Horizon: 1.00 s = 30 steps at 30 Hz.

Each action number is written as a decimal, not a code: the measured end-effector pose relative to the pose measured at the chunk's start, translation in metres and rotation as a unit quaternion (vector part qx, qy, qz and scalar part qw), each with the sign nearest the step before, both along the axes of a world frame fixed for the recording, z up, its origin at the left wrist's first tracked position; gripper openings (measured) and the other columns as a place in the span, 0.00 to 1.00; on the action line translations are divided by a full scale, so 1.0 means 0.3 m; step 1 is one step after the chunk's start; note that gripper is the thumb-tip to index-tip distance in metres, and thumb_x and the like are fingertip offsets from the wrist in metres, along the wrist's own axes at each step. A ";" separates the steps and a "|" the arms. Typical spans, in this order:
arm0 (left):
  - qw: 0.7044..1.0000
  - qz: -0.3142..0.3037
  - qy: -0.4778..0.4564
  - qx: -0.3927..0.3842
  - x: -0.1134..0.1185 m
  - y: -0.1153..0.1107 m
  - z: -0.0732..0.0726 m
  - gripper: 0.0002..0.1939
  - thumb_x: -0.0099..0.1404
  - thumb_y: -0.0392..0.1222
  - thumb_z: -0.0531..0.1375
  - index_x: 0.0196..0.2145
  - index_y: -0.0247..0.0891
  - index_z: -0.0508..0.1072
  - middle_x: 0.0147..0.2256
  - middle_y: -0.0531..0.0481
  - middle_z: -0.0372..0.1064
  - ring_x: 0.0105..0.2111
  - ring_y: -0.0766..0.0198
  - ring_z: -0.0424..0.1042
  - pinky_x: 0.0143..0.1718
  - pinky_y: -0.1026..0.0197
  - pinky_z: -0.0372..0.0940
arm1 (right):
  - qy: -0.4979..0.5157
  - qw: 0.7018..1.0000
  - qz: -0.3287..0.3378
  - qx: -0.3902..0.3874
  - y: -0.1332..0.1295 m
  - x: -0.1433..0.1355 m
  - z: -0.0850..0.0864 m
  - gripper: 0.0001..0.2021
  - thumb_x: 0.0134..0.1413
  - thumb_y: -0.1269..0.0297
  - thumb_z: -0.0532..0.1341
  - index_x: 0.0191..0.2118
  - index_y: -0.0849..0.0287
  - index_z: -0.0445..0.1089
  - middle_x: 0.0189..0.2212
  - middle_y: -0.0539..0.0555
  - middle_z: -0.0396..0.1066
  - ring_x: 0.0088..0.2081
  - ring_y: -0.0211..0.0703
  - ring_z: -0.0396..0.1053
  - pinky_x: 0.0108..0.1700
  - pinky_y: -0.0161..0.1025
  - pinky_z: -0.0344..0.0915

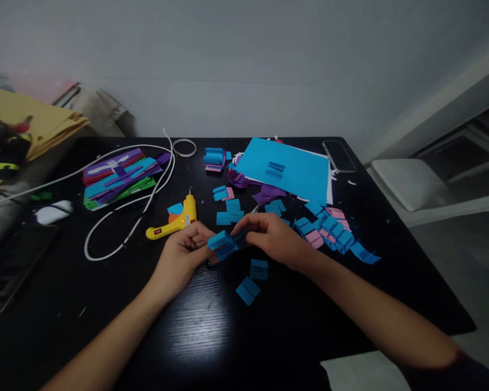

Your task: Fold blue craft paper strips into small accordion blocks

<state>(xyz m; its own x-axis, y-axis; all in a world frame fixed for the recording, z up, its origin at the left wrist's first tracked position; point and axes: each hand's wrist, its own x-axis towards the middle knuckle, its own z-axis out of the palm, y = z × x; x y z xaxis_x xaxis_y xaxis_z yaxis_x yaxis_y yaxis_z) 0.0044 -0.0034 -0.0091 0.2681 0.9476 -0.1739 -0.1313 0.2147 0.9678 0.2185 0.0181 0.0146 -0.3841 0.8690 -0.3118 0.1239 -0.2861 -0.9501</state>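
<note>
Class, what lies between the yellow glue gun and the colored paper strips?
In the head view, a white cord runs between the yellow glue gun and the colored paper strips.

Blue papers between left hand and right hand — glue gun nearby

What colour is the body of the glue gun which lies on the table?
Yellow; the glue gun shows best in the head view.
</note>
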 end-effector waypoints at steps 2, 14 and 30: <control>1.000 0.013 -0.004 0.004 -0.001 0.003 0.003 0.15 0.57 0.46 0.76 0.29 0.36 0.76 0.21 0.53 0.76 0.22 0.69 0.73 0.27 0.69 0.67 | -0.019 1.000 0.000 0.014 0.000 -0.015 -0.021 0.13 0.48 0.80 0.61 0.36 0.59 0.78 0.29 0.48 0.78 0.30 0.36 0.74 0.37 0.36 0.72; 0.999 0.042 0.007 0.005 -0.002 0.003 0.018 0.16 0.55 0.47 0.77 0.29 0.35 0.77 0.21 0.54 0.75 0.21 0.69 0.72 0.26 0.69 0.67 | 0.094 0.993 -0.071 -0.003 -0.008 -0.022 -0.056 0.24 0.49 0.62 0.75 0.45 0.52 0.60 0.35 0.46 0.76 0.29 0.38 0.78 0.31 0.36 0.78; 0.998 0.012 0.047 -0.026 0.005 0.001 0.027 0.18 0.54 0.46 0.77 0.29 0.36 0.73 0.19 0.55 0.74 0.20 0.69 0.71 0.25 0.69 0.65 | -0.004 0.984 -0.063 0.166 -0.034 -0.024 -0.039 0.06 0.61 0.62 0.68 0.40 0.56 0.73 0.35 0.50 0.78 0.37 0.41 0.77 0.39 0.38 0.72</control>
<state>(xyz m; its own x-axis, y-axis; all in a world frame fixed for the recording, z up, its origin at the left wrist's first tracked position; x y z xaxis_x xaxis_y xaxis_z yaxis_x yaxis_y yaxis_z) 0.0058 -0.0032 -0.0009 0.2256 0.9427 -0.2459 -0.0456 0.2623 0.9639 0.2113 0.0080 0.0027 -0.2662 0.9639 -0.0059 0.1153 0.0257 -0.9930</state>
